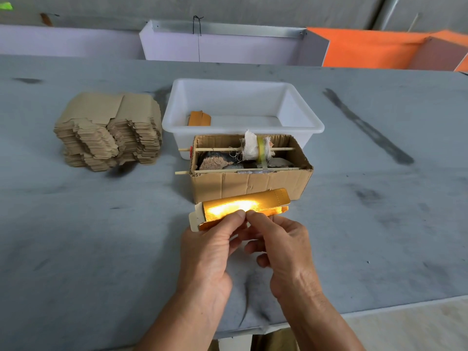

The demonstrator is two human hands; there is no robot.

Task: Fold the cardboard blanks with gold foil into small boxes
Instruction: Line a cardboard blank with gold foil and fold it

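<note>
A person's two bare hands meet over a grey counter (pixel 76 224), seen from above. The left hand (pixel 210 247) and the right hand (pixel 283 247) hold one gold-foil cardboard blank (pixel 240 207) between them, just above the counter and just in front of a brown corrugated box (pixel 248 184). Each hand's grip is a pinch: thumb on the shiny gold face, fingers curled behind the card, the two thumb tips nearly touching at the blank's near edge. The blank lies lengthwise left to right, partly bent, with a plain pale flap showing at its left end (the foil glares brightly in the middle).

The corrugated box is open at the top. Two thin wooden sticks (pixel 238 149) run through it from side to side, and a wad of white cloth bound with yellowish tape (pixel 255 146) sits on the far stick; dark lumps lie inside below.

Touching the box from behind is a white plastic tub (pixel 298 107), holding one small gold folded box (pixel 199 118) in its left corner.

To the left, well apart, stands a tall stack of flat cardboard blanks (pixel 109 133), brown side up
</note>
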